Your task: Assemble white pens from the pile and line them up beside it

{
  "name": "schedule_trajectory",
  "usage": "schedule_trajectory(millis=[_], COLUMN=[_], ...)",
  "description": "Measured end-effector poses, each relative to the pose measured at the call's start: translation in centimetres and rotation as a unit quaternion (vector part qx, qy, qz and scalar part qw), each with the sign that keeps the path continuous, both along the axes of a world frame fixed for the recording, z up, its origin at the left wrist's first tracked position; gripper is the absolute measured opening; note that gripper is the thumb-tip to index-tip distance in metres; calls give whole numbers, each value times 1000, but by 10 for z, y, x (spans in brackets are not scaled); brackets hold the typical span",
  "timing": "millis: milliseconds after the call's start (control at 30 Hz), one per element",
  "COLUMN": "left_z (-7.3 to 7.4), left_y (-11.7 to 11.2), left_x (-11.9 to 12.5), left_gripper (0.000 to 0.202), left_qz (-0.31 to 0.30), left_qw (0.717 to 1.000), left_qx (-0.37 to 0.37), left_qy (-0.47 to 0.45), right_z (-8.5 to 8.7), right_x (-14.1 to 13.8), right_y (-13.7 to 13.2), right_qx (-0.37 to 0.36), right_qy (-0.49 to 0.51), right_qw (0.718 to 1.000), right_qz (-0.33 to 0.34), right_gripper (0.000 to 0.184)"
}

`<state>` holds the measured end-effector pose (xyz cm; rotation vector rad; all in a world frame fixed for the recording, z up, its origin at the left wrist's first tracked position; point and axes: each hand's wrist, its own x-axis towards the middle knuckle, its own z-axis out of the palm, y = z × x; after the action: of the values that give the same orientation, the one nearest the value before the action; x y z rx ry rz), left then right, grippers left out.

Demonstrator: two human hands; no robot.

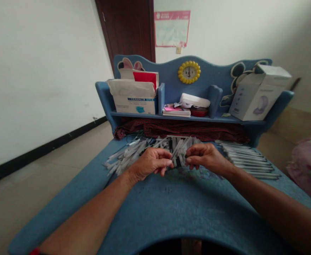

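My left hand [157, 161] is closed in a pinch, thumb against fingers, at the front edge of a heap of thin, pale, pen-like sticks [127, 154]. A slim pale stick seems to rise from its fingertips, but I cannot tell it from the heap behind. Facing it, my right hand [204, 156] pinches too, with something small and dark at its fingertips, too small to name. Between the hands, more sticks and dark pieces lie in a jumble. To the right, similar grey pen-like sticks [251, 161] lie side by side in a neat row.
The blue desk [155, 212] has a raised back shelf holding a mask box [134, 97], stacked papers [176, 112], a red round container [199, 112] and a white box [260, 94]. Dark red checked cloth [182, 129] lies under the shelf. A yellow-rimmed clock [189, 72] hangs above.
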<state>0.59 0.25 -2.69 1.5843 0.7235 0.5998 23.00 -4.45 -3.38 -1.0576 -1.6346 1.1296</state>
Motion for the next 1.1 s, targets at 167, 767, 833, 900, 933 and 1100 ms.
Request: schedule_trajectory(millis=[167,767,833,900,933,1100], left_z=[0,3,2,1,1,1], left_y=[0,-2,-1,0,0,-1], left_x=[-1,1,0,0,0,0], left_gripper=[20,19,19,20,20,21], left_qz=[-30,-45,-50,-56,-58,-59], left_qw=[1000,999,998,998,998,998], left_qx=[-5,-5,-4,-2,-1,-4], left_qy=[6,23,26,27,26,21], right_z=[5,11,10,9,8,7], right_x=[-7,-27,-27,-27,-27,-28], right_y=[-2,1,1,1,1,2], right_qx=[-2,-53,-52,-50,-49,-47], right_qy=[101,283,282,283,284,289], right_qw=[994,957,957,957,957,955], right_qz=[-27,-44,-42,-43,-43,-40], right_gripper=[25,25,25,26,26,26])
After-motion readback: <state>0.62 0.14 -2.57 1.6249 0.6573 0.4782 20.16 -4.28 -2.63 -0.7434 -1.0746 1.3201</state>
